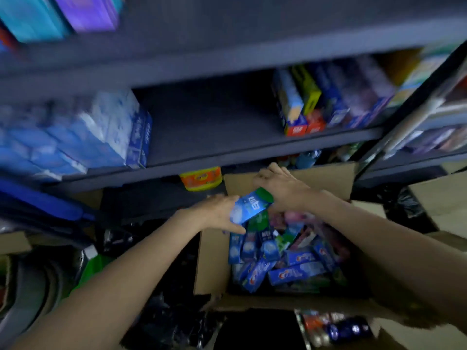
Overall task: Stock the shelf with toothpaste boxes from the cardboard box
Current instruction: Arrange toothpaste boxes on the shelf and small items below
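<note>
An open cardboard box on the floor holds several blue, green and pink toothpaste boxes lying loose. Over its far left corner my left hand grips a stack of blue-and-green toothpaste boxes, thumb underneath. My right hand is at the stack's far green end, fingers curled; whether it holds the stack is unclear. The dark grey shelf in front has a bare stretch in the middle, with blue toothpaste packs stacked on its left.
Upright boxes fill the right of the middle shelf. Blue and purple packs stand on the shelf above. An orange-and-yellow pack sits below. Black plastic bags and another carton lie on the floor by the box.
</note>
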`<state>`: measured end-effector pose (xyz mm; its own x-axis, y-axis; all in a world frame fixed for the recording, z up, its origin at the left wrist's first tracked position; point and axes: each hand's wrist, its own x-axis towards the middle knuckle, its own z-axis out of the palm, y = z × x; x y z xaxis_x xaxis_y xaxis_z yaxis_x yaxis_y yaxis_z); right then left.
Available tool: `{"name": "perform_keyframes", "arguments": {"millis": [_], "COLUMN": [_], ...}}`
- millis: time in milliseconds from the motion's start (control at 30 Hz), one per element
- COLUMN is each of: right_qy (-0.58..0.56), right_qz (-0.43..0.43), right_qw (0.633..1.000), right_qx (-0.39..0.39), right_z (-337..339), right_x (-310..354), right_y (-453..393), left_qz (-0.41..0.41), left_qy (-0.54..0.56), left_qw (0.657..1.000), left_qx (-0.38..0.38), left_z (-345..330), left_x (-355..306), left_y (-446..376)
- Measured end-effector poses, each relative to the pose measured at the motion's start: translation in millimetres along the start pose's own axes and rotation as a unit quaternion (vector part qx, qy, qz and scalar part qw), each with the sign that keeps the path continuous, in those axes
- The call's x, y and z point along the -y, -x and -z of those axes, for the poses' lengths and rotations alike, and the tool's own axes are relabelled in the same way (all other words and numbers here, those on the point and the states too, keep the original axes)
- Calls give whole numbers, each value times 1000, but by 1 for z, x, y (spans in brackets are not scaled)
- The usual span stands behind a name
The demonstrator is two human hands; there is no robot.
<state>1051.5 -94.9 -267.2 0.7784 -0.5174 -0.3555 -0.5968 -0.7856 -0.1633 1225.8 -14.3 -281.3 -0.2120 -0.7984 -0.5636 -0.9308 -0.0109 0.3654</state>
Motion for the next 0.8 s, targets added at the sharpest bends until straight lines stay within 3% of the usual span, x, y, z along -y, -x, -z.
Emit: {"name": "perform_keyframes", "arguments": {"millis": [100, 233, 367, 467, 533, 600, 800], "right_qy": [58, -90, -162, -326, -496, -583, -520], "right_qz": [33, 34, -40, -71, -38, 11, 56], "right_qw": [996, 978, 929, 900, 835, 781, 801], "right_qx": [-66, -183, -331, -280, -237, -224, -291], "right_z": [82, 189, 270, 303, 316, 327, 362], "right_x": [6, 3, -4, 4, 12, 12, -8], "right_y": [25, 73, 98, 100, 99, 96, 82], "left_qz": [-7, -20, -43, -56, -58, -56, -103], "left_qy": [40, -55, -12, 24, 27, 30, 84], "left_qw": [995, 969, 930, 895, 879, 869, 870], "left_qx": [-96, -240, -364, -441, -473, -490, -474], "left_z": [62, 130, 177, 203, 216, 226, 257], "left_x": [-26, -49, -63, -76, -83, -86, -92], "left_y": [37, 93, 132, 146, 151, 150, 125]}}
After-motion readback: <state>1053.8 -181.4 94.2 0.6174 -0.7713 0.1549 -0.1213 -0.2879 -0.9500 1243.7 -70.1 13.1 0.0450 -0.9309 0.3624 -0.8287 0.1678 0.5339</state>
